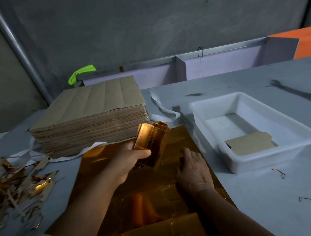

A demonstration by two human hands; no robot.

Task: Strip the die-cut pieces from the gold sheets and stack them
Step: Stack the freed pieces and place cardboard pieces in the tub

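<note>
Gold foil card is thin, light and springy, so I judge the pieces will bend and crease easily and slide over one another on their glossy faces; they are best taken by the edges in a firm pinch, with the sheet pressed flat beside the cut line so that the small ties tear cleanly. A large gold sheet (pixel 147 197) lies on the grey worktop (pixel 267 202) directly in front of the person, its mirror surface catching orange light, with faint die-cut outlines and dotted perforations showing. The left hand (pixel 130 158) is clamped on a small bundle of stripped pieces (pixel 152 138), thumb across the front, holding it raised above the far part of the sheet; the pieces are narrow, shiny, and stitched with rows of perforation. The right hand (pixel 195 168) rests on the sheet with fingers spread and fairly straight, gripping nothing. A white tray (pixel 264 161) to the right holds one brown card (pixel 250 143). A tall stack of sheets (pixel 94 98), brown side up, stands behind, and torn scraps (pixel 21 184) litter the left.
</note>
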